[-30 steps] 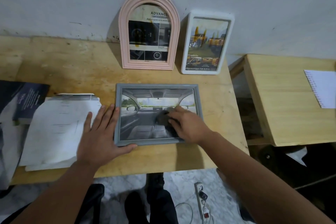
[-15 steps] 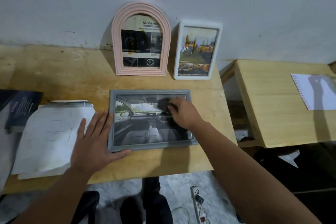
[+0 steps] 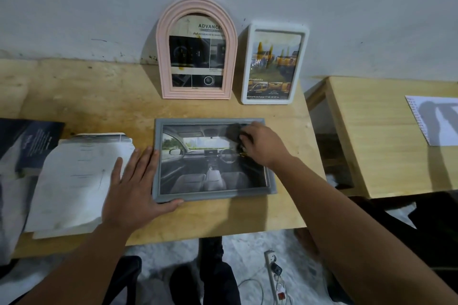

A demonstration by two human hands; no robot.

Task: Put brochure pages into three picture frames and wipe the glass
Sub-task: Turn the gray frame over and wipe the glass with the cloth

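Right hand pinching dark cloth on grey frame — left hand flat, spread.

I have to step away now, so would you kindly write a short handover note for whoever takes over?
Left hand: flat and open, steadying the grey frame at its left edge.
Right hand: holding a dark cloth on the glass near the frame's top right corner.
Pink arched frame and white frame lean against the wall, both with pages inside.
Done: all three frames filled.
Left: finish wiping the grey frame; the leaning frames' glass shows smears.
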